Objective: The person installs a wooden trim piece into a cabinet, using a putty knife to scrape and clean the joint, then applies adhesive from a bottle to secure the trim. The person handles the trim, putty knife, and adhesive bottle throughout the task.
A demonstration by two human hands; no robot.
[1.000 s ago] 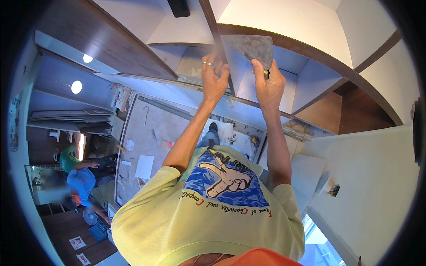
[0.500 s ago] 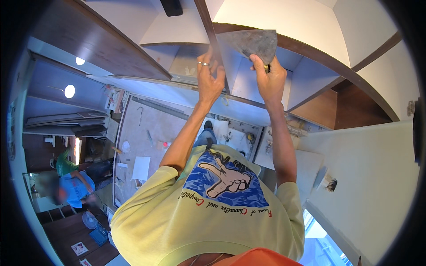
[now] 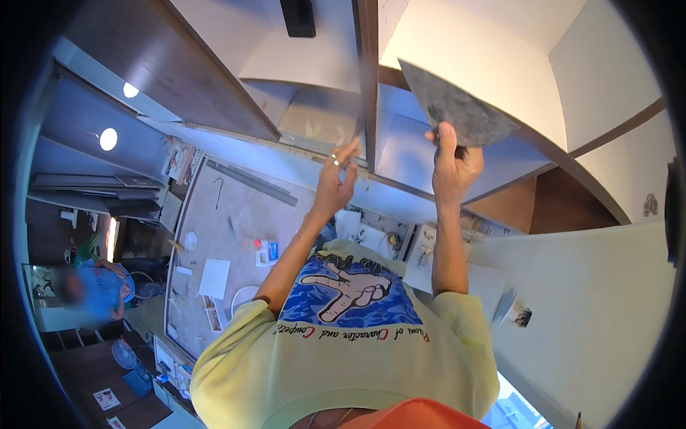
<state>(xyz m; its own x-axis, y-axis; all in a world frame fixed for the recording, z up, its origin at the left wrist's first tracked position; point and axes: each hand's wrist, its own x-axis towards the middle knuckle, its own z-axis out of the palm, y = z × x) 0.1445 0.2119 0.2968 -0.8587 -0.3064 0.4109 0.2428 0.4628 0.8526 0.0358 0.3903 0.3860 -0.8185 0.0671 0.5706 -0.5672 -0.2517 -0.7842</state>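
In my right hand (image 3: 456,171) is a putty knife (image 3: 461,111), its broad grey blade tilted up before the brown edge of a white-lined cabinet (image 3: 493,43). The knife's handle is hidden by my closed fingers. My left hand (image 3: 334,187) is raised, fingers apart and empty, just below the lower end of a brown upright divider (image 3: 366,79). Rings show on its fingers. Whether the fingertips touch the cabinet's lower edge I cannot tell.
Below to the left, a worktop (image 3: 246,207) bears a white sheet (image 3: 215,279), a grey strip (image 3: 251,184) and small items. A person in a blue shirt (image 3: 100,286) is at the far left, near a fan (image 3: 123,354). A pale wall (image 3: 586,286) stands at right.
My left hand has come down off the divider. My right hand has lowered slightly and moved right, turning the putty knife's blade. The whole view has shifted a little.
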